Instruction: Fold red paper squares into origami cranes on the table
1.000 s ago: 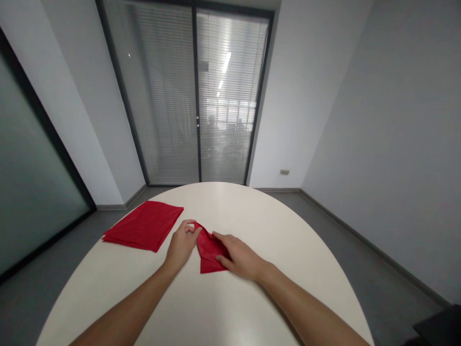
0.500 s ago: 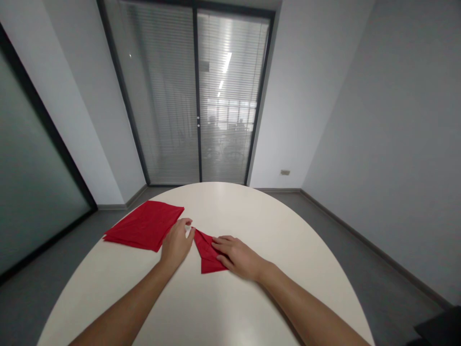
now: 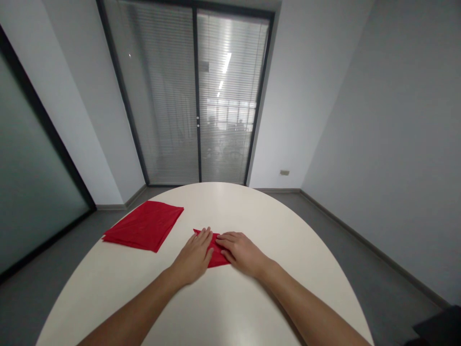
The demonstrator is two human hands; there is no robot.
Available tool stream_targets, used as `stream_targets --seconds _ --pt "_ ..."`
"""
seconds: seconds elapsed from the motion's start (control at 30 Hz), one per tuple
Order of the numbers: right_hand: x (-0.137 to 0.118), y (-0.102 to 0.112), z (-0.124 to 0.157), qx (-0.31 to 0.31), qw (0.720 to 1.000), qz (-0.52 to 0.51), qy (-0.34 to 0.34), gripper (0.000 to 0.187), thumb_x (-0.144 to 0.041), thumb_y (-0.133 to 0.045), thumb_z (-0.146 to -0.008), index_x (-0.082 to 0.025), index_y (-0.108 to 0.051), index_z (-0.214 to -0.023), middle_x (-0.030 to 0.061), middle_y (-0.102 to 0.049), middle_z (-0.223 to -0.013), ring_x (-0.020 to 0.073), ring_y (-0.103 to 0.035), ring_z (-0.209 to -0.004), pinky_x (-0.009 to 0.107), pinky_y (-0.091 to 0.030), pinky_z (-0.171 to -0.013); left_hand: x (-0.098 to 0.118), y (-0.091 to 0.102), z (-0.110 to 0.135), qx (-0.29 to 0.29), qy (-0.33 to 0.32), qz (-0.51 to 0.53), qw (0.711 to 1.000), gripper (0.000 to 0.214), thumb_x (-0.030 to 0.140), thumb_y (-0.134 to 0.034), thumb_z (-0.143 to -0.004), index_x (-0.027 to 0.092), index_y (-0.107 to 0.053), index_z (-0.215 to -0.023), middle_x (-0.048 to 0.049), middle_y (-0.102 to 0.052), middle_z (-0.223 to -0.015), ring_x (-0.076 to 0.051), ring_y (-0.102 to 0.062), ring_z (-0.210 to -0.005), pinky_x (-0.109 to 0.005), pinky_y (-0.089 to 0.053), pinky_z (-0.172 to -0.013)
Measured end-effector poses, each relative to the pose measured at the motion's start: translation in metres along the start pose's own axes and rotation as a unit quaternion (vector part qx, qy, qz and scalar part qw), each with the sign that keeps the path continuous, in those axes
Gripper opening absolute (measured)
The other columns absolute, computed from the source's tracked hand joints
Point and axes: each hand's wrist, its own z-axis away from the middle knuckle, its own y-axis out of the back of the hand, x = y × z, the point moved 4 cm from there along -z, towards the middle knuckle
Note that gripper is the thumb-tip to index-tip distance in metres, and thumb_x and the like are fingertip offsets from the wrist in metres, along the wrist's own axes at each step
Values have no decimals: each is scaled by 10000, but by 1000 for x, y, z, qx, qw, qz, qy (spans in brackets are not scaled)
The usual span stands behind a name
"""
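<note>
A small folded red cloth (image 3: 216,258) lies on the white round table, partly covered by both hands. Across its left side rests my left hand (image 3: 193,254), palm down with the fingers stretched out flat. My right hand (image 3: 242,251) lies flat on the right part of the same cloth, fingers extended. Between the two hands a strip of the red fabric shows, with one pointed corner above my left fingers. The edges under the palms are hidden.
To the left, a larger stack of flat red cloth (image 3: 146,226) lies near the edge of the table (image 3: 273,216). Beyond stands a glass door (image 3: 165,120) with blinds. A dark object (image 3: 439,327) shows at the lower right corner.
My left hand has moved right, from beside the cloth's left corner to lying flat on it. My right hand stays nearly in place on the cloth.
</note>
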Motion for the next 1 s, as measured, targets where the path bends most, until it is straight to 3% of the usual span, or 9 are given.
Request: stream_targets --seconds 0.13,0.23,0.33,0.53,0.63,0.7,0.77,0.87,1.0 --pt "-17 -4 0 -2 999 20 -36 464 -207 -431 -980 -118 -505 -1430 159 -548 -1439 271 -498 -1334 449 -371 -1121 0 -1 0 -11 7 -41 999 525 305 -296 -1004 130 -423 -1483 -147 -358 -1576 -280 -319 -1469 -499 -287 -1177" --pt "-27 -16 3 -33 997 -3 -70 604 -365 -398 -1011 -56 -336 -1526 195 -313 -1582 302 -294 -1474 473 -263 -1201 1 -3 -1 -26 2 -64 998 530 250 -277 -991 137 -409 -1492 -139 -343 -1585 -278 -295 -1479 -515 -272 -1178" --pt "-28 -28 7 -86 992 -30 -88 707 -479 -371 -1012 -49 -242 -1558 194 -180 -1615 315 -159 -1512 506 -158 -1233 1 -3 -2 -27 5 -78 997 542 211 -270 -976 140 -406 -1496 -136 -346 -1584 -269 -290 -1482 -504 -269 -1182" --pt "-25 -26 8 -130 986 -46 -96 767 -560 -313 -1011 -52 -179 -1571 185 -114 -1620 305 -60 -1521 536 -68 -1234 -16 1 -2 -13 117 -88 989 551 259 -298 -973 76 -421 -1477 -192 -336 -1569 -314 -321 -1464 -560 -277 -1161" --pt "-24 -22 8 -131 986 -50 -90 789 -577 -335 -1002 -54 -177 -1570 190 -113 -1618 302 -60 -1521 528 -57 -1235 -22 6 -1 42 155 -90 983 558 271 -364 -951 47 -435 -1457 -237 -353 -1549 -342 -320 -1461 -584 -259 -1158" --pt "-23 -21 8 -127 987 -54 -81 789 -585 -360 -995 -77 -185 -1573 182 -122 -1618 296 -68 -1522 520 -59 -1236 -19 11 -1 84 136 -78 984 566 242 -385 -936 52 -418 -1469 -231 -335 -1563 -336 -283 -1477 -576 -239 -1173" --pt "-21 -21 9 -124 988 -57 -72 784 -587 -373 -993 -94 -190 -1575 175 -135 -1618 292 -74 -1522 517 -57 -1237 -10 13 -2 96 72 -41 992 574 206 -365 -940 94 -377 -1503 -175 -295 -1598 -290 -243 -1497 -529 -243 -1193" --pt "-18 -19 9 -120 989 -62 -62 779 -562 -399 -994 -109 -161 -1581 166 -130 -1622 287 -75 -1522 523 -51 -1237 4 12 -2 46 -30 29 998 568 185 -318 -960 161 -347 -1527 -101 -294 -1614 -215 -274 -1490 -450 -289 -1198" --pt "-14 -14 9 -131 987 -69 -70 787 -551 -427 -985 -132 -141 -1586 152 -113 -1626 293 -77 -1521 537 -47 -1235 6 7 1 -25 -38 36 998 542 253 -312 -984 151 -379 -1512 -118 -400 -1560 -214 -358 -1454 -428 -304 -1190"
